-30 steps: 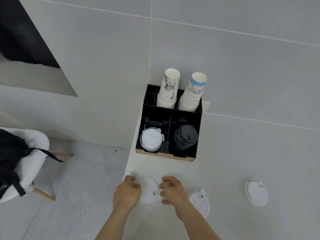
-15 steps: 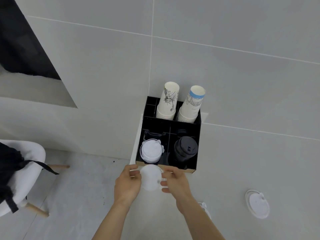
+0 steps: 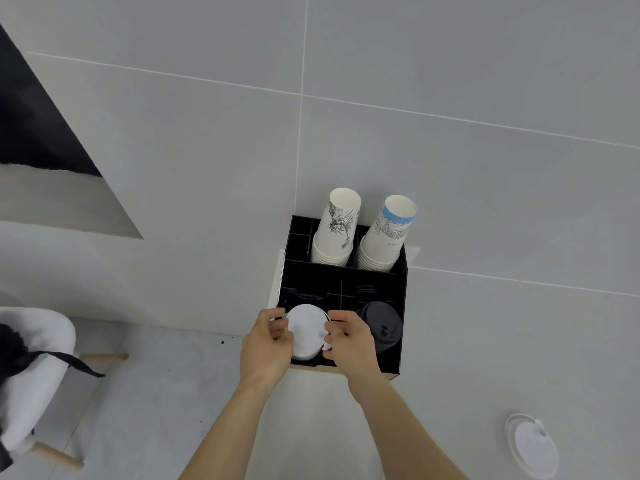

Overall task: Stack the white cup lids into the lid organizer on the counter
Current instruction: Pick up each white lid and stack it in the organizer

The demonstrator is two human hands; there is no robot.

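A white cup lid (image 3: 306, 327) sits between both my hands, over the front left compartment of the black lid organizer (image 3: 401, 292). My left hand (image 3: 266, 344) grips its left rim and my right hand (image 3: 351, 341) grips its right rim. Under the held lid, the edge of a white lid stack (image 3: 304, 356) shows in that compartment. Another white lid (image 3: 531, 445) lies flat on the counter at the lower right, away from both hands.
Black lids (image 3: 381, 327) fill the front right compartment. Two stacks of upside-down paper cups (image 3: 337, 226) (image 3: 386, 233) stand in the back compartments against the tiled wall. The counter's left edge (image 3: 273, 282) drops to the floor, where a white chair (image 3: 31, 368) with a black bag stands.
Both hands lifted the white lid off the counter and carried it forward over the organizer's front left compartment. My view shifted forward, so the near counter lid is out of sight.
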